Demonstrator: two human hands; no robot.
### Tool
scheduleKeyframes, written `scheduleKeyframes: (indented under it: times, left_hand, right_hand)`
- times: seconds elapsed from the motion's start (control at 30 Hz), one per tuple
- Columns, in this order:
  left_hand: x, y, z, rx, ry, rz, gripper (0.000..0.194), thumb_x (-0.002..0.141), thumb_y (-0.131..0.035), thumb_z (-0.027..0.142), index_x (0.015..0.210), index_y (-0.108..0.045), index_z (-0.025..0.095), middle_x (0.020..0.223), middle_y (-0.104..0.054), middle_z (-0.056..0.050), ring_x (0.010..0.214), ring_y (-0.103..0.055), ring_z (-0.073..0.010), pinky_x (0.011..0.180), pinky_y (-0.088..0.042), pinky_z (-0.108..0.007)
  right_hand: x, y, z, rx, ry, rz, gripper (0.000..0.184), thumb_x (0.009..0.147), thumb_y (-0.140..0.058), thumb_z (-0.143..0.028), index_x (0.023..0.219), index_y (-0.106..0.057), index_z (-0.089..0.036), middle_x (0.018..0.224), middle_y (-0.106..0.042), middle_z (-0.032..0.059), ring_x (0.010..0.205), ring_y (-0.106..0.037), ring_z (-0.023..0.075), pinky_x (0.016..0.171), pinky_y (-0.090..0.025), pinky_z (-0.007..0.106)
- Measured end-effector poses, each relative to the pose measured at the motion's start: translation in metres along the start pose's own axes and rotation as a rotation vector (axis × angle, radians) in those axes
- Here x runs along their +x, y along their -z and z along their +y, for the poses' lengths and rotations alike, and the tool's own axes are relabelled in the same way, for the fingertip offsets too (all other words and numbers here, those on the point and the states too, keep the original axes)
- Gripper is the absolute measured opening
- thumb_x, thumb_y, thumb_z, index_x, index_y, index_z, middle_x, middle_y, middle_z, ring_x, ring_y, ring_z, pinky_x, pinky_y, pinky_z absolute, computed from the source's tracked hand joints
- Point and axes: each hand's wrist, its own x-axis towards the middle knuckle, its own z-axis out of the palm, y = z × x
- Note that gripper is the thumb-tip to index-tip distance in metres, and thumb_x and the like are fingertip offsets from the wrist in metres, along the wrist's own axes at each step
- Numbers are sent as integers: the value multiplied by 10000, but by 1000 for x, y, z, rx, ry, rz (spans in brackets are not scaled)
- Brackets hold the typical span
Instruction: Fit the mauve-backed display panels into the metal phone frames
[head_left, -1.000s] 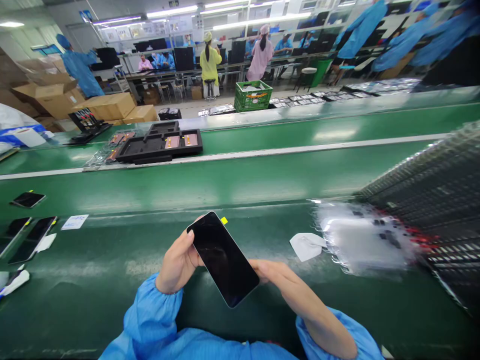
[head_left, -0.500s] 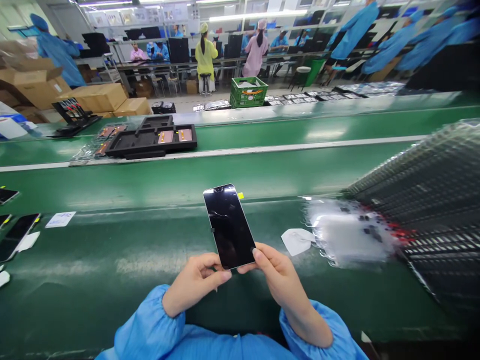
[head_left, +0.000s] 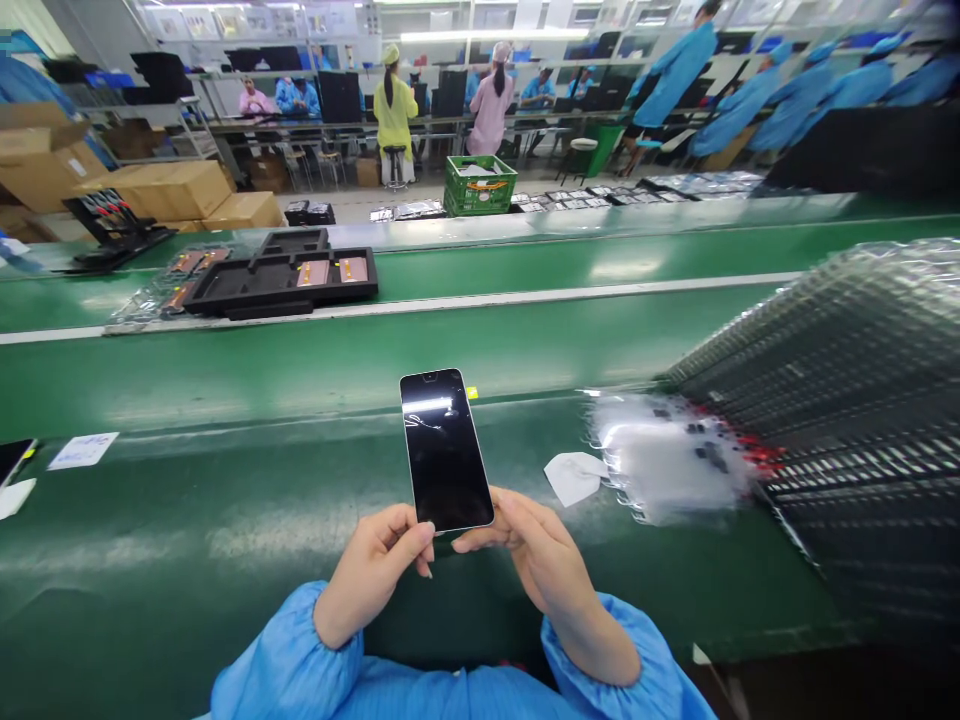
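A smartphone with a dark, glossy screen and pale frame is held up in front of me, its top tilted slightly left. My left hand pinches its lower left corner, the thumb at the bottom edge. Around the lower right corner, my right hand is closed, with fingers reaching under the bottom edge. A small yellow tab sticks out at the phone's upper right side. To the right of my right hand lie a white paper piece and a stack of clear plastic sheets.
Dark ribbed trays are stacked at the right. A black foam tray with pinkish parts stands on the far side of the green bench. Another phone and a paper slip lie left. Several people work beyond.
The phone has turned more upright, and its screen now reflects a lamp. My left thumb has moved onto its lower left corner; my right thumb has slid off its face. The view has shifted right.
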Motion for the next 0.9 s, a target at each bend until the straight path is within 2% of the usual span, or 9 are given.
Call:
scheduleKeyframes:
  times: [0.33,0.5,0.67,0.8,0.9]
  left_hand:
    - [0,1,1,-24,6,-26,459,928,-473,499,710,-527,99,675,-572,-62,657,-540,-109,694,-410,-250]
    - [-2,1,-3,-78,1,-15,465,935,-491,504,709,-522,98,665,-566,-49,651,-543,-102,693,-399,-248]
    - [-1,0,-1,-196,26,-18,468,927,-529,505,704,-502,94,678,-547,-38,637,-541,-86,689,-419,-232]
    - [-2,0,4,-158,13,-11,479,926,-521,517,696,-500,97,668,-545,-37,642,-539,-83,693,-426,-224]
    - [-3,0,4,-142,-1,-9,471,937,-508,507,703,-508,97,677,-552,-39,649,-539,-81,692,-427,-221]
  right_hand:
    - [1,6,-2,-11,17,-120,497,952,-482,-510,1188,-646,-105,1126,-639,173,856,-683,248,851,-507,376]
    - [-1,9,0,-86,72,-185,395,972,-490,-394,1261,-622,-159,1128,-648,139,902,-680,213,848,-514,341]
    - [-2,9,3,-341,187,-161,346,992,-495,-321,1282,-533,-136,921,-695,83,886,-679,125,884,-512,256]
    - [-3,1,1,-310,233,-146,318,940,-578,-224,1248,-518,-167,955,-690,36,893,-670,76,850,-532,174]
    - [-3,-3,0,-288,216,-141,391,909,-615,-192,1276,-482,-170,1022,-682,41,928,-670,89,888,-542,193]
